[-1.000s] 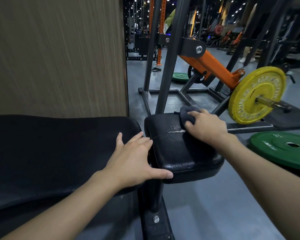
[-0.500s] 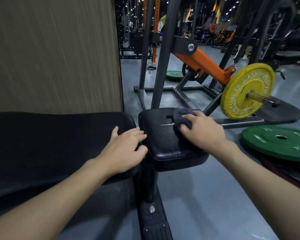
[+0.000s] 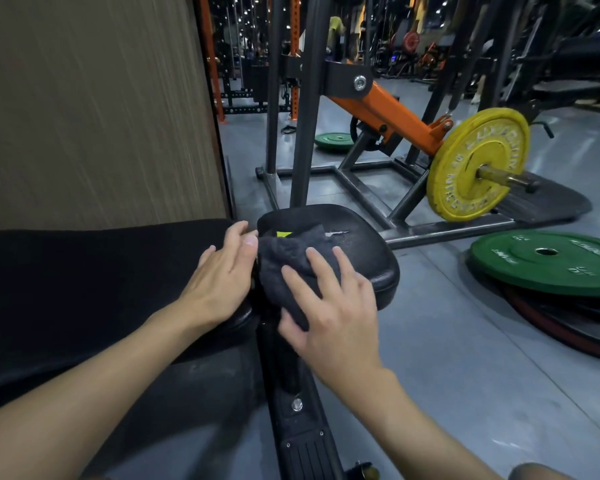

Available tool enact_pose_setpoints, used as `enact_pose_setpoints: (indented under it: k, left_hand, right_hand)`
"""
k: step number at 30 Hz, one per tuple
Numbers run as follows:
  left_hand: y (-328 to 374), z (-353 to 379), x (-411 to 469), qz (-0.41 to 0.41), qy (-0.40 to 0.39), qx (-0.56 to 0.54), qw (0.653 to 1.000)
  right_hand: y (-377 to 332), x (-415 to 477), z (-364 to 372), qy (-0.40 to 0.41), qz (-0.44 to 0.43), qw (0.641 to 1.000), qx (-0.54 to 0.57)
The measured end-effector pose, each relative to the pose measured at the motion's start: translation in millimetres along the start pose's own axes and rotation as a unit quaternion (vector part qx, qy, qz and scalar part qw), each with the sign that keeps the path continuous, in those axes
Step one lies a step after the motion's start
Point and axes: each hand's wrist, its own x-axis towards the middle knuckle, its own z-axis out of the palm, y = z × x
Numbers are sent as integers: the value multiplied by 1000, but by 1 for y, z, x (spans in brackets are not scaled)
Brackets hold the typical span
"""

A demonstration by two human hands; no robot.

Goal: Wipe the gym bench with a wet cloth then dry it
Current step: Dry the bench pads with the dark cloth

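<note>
A black gym bench fills the lower left, with a long back pad and a smaller seat pad beside it. A dark grey cloth with a yellow-green tag lies on the near left part of the seat pad. My right hand presses on the cloth with straight, spread fingers. My left hand rests flat on the end of the back pad, its fingertips next to the cloth. A pale scuff marks the seat pad just beyond the cloth.
A black and orange machine frame stands behind the seat, carrying a yellow weight plate. Green plates lie stacked on the grey floor at right, another green plate farther back. A brown wall panel rises at left.
My right hand has slid the cloth from the far side of the seat pad toward the near left edge, its fingers now spread flat. My left hand stayed at the back pad's end.
</note>
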Motion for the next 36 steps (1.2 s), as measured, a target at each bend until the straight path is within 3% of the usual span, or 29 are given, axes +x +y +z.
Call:
enact_pose_setpoints:
  k: [2,5,9,11,14,17,19,22,24,26,27,32,34,36]
  left_hand:
    - [-1,1,1,0,-16,27,999]
    - [-2,3,1,-4,-40,49,998]
    - [-1,5,4,-4,-44,61,997]
    - [-3,5,5,3,-40,53,998]
    - [-7,6,8,9,-32,43,999]
    - [-10,5,9,11,-21,21,999]
    - [-10,5,9,7,-15,29,999]
    - [-6,7,9,-1,-35,103,994]
    - [-5,10,10,7,-68,169,983]
    - [-6,13,13,15,-95,227,969]
    - [-6,12,16,10,-115,235,965]
    - [-1,-5,53,-56,-264,219,938]
    - [4,-5,59,-66,-289,221,929]
    - [12,-3,60,-81,-297,230,923]
  right_hand:
    - [29,-11,1,45,12,999,20]
    - [49,-20,5,100,124,986,44]
    - [16,-17,17,168,230,957,47]
    - [-6,-20,23,177,201,962,48]
    - [-19,-28,32,166,88,981,39]
    - [5,-32,35,167,1,985,50]
    - [30,-35,33,170,-12,983,74]
    - [59,-36,28,184,107,967,140]
    - [68,-29,23,190,266,911,251]
    - [74,-23,15,153,404,834,343]
    - [76,-22,8,127,429,816,366]
    - [81,1,-25,-41,462,811,356]
    - [100,30,-29,-151,443,833,296]
    - [124,71,-27,-281,440,813,259]
